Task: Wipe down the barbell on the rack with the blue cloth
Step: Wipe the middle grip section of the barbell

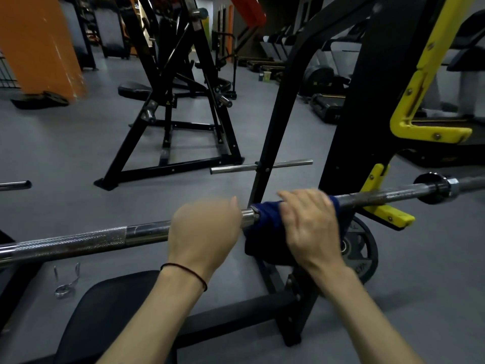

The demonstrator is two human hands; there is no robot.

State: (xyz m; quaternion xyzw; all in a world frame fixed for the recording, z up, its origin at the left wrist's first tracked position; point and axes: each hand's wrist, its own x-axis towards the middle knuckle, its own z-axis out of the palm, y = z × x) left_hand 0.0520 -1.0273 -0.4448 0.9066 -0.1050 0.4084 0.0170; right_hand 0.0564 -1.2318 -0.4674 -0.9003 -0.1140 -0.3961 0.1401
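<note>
The steel barbell (78, 241) runs from lower left to upper right and rests on a yellow hook (388, 214) of the black rack (367, 101). A dark blue cloth (265, 222) is wrapped over the bar near the middle, its loose end hanging below. My right hand (309, 224) grips the cloth around the bar, fingers curled over the top. My left hand (204, 232), blurred, grips the bare bar just left of the cloth; a thin dark cord circles that wrist.
A black bench pad (105, 311) lies below my arms. A spring collar clip (65, 282) sits on the grey floor at the left. A weight plate (362, 248) leans behind my right hand. Another black machine frame (178, 101) stands further back.
</note>
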